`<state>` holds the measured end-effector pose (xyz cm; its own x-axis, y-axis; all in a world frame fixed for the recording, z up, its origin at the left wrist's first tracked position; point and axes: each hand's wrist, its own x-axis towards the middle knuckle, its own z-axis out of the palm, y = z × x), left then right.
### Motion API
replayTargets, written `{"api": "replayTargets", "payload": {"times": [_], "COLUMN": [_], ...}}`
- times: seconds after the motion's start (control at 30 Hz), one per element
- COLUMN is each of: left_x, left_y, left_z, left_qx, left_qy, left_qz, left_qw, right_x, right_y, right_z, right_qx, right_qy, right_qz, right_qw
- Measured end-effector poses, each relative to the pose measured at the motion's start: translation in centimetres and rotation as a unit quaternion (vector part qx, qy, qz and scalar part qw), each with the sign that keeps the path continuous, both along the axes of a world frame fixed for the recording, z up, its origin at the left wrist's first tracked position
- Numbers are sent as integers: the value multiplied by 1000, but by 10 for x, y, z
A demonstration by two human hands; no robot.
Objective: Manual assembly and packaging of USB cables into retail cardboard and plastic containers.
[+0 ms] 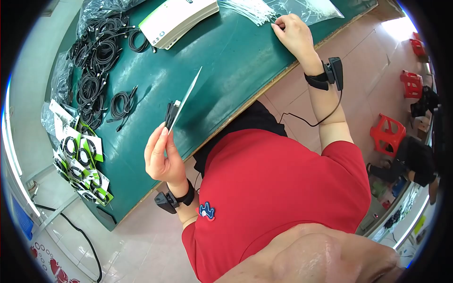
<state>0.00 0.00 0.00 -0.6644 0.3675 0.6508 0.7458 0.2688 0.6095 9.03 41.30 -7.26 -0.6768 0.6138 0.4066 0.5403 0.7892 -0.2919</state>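
Above the table's near edge, my left hand [163,158] pinches a thin card [187,97], seen nearly edge-on, together with a bundled black cable [171,112] with a light plug end. My right hand [295,35] is at the far right of the table, thumb and fingers pressed together at the ends of a loose bundle of white cable ties [250,9]. Whatever is between those fingertips is too small to make out. Beyond the right hand lies a clear plastic bag [314,10] holding more white ties.
A stack of white cards [177,21] lies at the back. Coiled black cables [92,87] are piled on the left, with a single coil [121,104] beside them. Carded cables [82,160] fill the left corner. Red stools [388,134] and another person [410,162] are at right.
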Motion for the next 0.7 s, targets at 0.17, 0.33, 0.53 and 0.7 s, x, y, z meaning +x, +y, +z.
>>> {"api": "replayTargets", "payload": {"times": [0.17, 0.33, 0.53, 0.7], "left_x": [9, 3, -8, -22], "left_y": [7, 16, 15, 5], "left_z": [9, 5, 10, 20], "left_qx": [-70, -81, -29, 18], "left_qy": [-2, -18, -73, -399], "left_qz": [-2, -35, -37, -34], "left_qw": [998, 996, 996, 916], "right_x": [9, 22, 26, 8], "right_y": [1, 5, -2, -23], "right_z": [5, 21, 45, 85], "right_qx": [-36, -162, -388, -515], "right_qy": [-28, 87, 256, 298], "right_qz": [23, 95, 187, 330], "right_qw": [999, 978, 865, 733]}}
